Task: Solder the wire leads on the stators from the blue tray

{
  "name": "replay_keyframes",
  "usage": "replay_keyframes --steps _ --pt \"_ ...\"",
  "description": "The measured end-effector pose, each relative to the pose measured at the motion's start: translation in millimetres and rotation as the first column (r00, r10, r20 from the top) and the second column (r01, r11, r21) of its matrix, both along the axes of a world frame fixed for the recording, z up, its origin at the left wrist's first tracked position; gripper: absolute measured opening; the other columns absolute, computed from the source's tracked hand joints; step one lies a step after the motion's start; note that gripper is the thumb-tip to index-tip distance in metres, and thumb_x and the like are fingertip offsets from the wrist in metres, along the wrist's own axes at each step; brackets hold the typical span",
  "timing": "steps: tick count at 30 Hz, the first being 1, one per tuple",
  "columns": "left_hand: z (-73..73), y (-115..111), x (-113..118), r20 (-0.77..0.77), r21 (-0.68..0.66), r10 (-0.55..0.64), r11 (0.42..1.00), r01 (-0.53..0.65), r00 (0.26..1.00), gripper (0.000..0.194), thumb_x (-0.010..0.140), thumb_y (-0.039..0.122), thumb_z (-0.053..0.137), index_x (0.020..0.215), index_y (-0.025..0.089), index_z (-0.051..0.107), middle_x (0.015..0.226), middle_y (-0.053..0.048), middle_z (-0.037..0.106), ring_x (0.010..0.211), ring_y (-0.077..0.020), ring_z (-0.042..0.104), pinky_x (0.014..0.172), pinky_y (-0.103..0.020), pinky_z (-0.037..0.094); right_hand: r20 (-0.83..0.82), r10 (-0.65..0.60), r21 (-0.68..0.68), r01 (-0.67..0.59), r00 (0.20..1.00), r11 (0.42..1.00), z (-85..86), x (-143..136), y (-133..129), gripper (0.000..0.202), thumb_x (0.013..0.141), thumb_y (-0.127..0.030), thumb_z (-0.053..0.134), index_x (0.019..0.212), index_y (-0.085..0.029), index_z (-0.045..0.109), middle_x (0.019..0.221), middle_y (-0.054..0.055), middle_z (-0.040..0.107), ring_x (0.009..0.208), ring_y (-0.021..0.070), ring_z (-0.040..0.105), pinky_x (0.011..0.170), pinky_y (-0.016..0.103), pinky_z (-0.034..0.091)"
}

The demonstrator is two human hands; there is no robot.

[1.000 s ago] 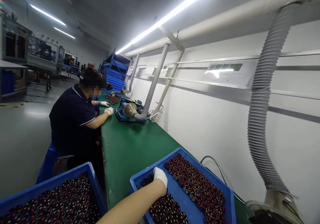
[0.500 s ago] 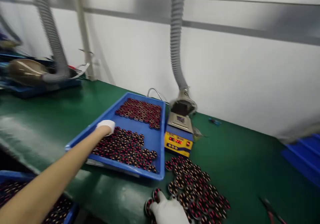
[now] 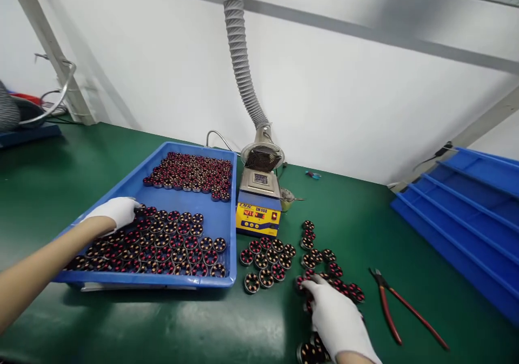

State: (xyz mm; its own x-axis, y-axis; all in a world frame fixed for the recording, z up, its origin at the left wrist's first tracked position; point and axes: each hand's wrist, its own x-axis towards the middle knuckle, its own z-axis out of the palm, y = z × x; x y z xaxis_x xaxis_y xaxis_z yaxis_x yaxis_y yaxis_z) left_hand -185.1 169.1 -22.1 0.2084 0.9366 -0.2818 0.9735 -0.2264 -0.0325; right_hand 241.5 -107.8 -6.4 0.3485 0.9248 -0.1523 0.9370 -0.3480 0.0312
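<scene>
My left hand [image 3: 115, 213], white-gloved, rests on the left side of the blue tray [image 3: 234, 229]. Its fingers bend together over the nearer group of round stators [image 3: 162, 239], metal rings with pink and gold windings; the fingertips are partly hidden among them. On the bench to the right, my right hand [image 3: 338, 315], also gloved, curls its fingers around loose stators [image 3: 302, 282]. More rings show beneath and below that palm. Between the tray and my right hand sits a separate cluster of stators [image 3: 270, 258].
Behind the cluster stands a yellow-and-blue solder pot [image 3: 258, 212] with a red display, under a grey extraction hose [image 3: 239, 50]. Red-handled cutters [image 3: 389, 304] lie at right, before stacked blue trays [image 3: 458, 212]. Another stator group [image 3: 190, 169] fills the tray's far end.
The view has swung right and down. My right hand has moved rightward across the bench, and the stators there now lie in separate groups. My left hand is still at the tray's left side.
</scene>
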Motion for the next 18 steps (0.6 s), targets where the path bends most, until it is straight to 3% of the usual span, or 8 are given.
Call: replay_keyframes --steps 3,6,8,9,10,15,18 --pt "6.7 -7.0 2.5 -0.008 -0.008 -0.02 1.0 0.02 1.0 0.025 0.087 0.03 0.057 0.106 0.013 0.059 0.112 -0.006 0.06 0.102 -0.024 0.057 0.091 -0.044 0.045 0.042 -0.017 0.193 0.008 0.999 0.981 0.1 -12.4 16.1 0.039 0.084 -0.015 0.035 0.109 -0.024 0.065 0.119 0.006 0.061 0.085 0.0253 0.067 0.074 0.038 0.054" --pt "17.2 -10.3 8.8 -0.035 -0.024 -0.014 1.0 0.014 0.999 0.024 0.087 0.03 0.056 0.106 0.014 0.058 0.109 -0.007 0.06 0.099 -0.0219 0.058 0.087 -0.043 0.047 0.034 0.242 0.383 -0.237 0.97 0.893 -10.6 -45.5 42.5 0.036 0.084 -0.03 0.045 0.114 -0.02 0.062 0.124 0.009 0.058 0.11 0.0262 0.057 0.092 0.038 0.047" --pt "23.9 -10.8 13.0 -0.059 -0.039 -0.009 0.999 0.007 0.998 0.022 0.088 0.03 0.055 0.104 0.015 0.059 0.107 -0.007 0.06 0.097 -0.0206 0.058 0.085 -0.041 0.049 0.092 0.422 0.396 -0.422 0.902 0.816 -23.7 -64.6 58.8 0.045 0.077 -0.036 0.054 0.119 -0.02 0.06 0.13 0.012 0.053 0.119 0.0319 0.048 0.096 0.046 0.042" --pt "26.5 -10.9 14.4 -0.065 -0.044 -0.013 0.999 0.01 0.998 0.024 0.087 0.031 0.056 0.103 0.012 0.059 0.105 -0.005 0.06 0.096 -0.0236 0.059 0.084 -0.041 0.049 0.129 0.481 0.378 -0.492 0.867 0.784 -31.3 -70.4 65.0 0.05 0.074 -0.037 0.056 0.12 -0.021 0.059 0.13 0.013 0.052 0.119 0.0351 0.048 0.094 0.051 0.043" --pt "28.6 -11.0 15.3 -0.08 -0.06 -0.005 0.998 0.001 0.997 0.021 0.086 0.029 0.058 0.101 0.015 0.059 0.104 -0.006 0.061 0.095 -0.0207 0.059 0.083 -0.04 0.05 0.166 0.526 0.366 -0.547 0.834 0.753 -39.2 -73.1 69.4 0.051 0.072 -0.037 0.057 0.12 -0.021 0.059 0.129 0.013 0.054 0.116 0.0367 0.05 0.091 0.053 0.044" --pt "31.5 -20.6 13.5 -0.058 -0.046 -0.007 0.999 0.004 0.998 0.022 0.087 0.028 0.056 0.107 0.017 0.058 0.115 -0.008 0.057 0.102 -0.0213 0.056 0.087 -0.041 0.048 0.406 0.519 0.468 -0.659 0.752 0.59 -75.4 -51.3 65.8 0.039 0.078 -0.035 0.043 0.102 -0.018 0.067 0.11 0.014 0.066 0.099 0.0342 0.061 0.074 0.05 0.05" --pt "31.5 -33.4 14.7 -0.046 0.003 0.028 1.0 -0.028 0.999 0.025 0.088 0.028 0.054 0.111 0.018 0.056 0.124 -0.009 0.051 0.108 -0.0227 0.053 0.091 -0.044 0.045 0.47 0.44 0.528 -0.643 0.765 0.555 -92.9 -27.9 54.5 0.041 0.081 -0.037 0.035 0.101 -0.017 0.066 0.107 0.015 0.066 0.092 0.0343 0.062 0.068 0.05 0.049"
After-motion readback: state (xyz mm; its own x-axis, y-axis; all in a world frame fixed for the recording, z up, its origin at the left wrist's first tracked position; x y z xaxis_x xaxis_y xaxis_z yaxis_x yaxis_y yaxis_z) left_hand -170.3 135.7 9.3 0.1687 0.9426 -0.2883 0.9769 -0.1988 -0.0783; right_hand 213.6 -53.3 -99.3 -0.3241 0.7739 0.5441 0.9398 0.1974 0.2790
